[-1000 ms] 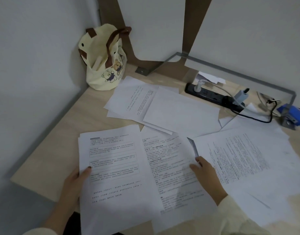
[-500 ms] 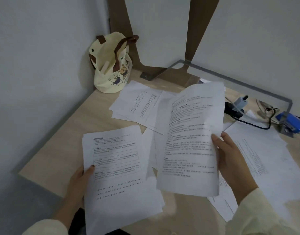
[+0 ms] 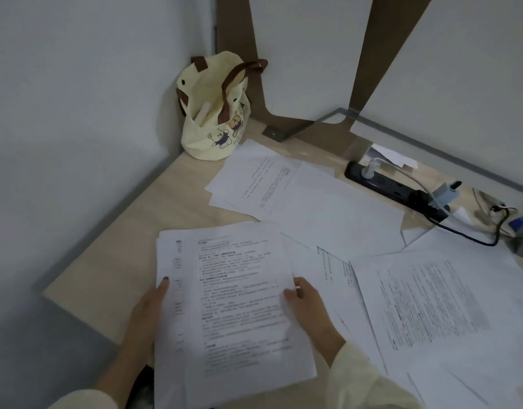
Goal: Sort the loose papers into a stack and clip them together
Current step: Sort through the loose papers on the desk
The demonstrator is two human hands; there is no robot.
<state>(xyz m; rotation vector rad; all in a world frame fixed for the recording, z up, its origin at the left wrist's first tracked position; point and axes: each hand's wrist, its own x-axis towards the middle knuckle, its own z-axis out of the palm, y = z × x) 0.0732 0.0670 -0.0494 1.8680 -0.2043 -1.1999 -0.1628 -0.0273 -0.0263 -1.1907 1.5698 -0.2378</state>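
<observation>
Holding the stack (image 3: 233, 305) by its left edge, the left hand (image 3: 149, 308) presses its thumb on top; its other fingers are hidden under the paper. The stack is in front of the yellow bag (image 3: 214, 113) and hangs past the near edge of the table (image 3: 130, 246), so it may slide off if a grip lets go. The right hand (image 3: 309, 308) pinches the top sheet's right edge. The sheets look uneven, with edges poking out. More loose papers (image 3: 437, 305) lie right of the bag, thin and floppy.
</observation>
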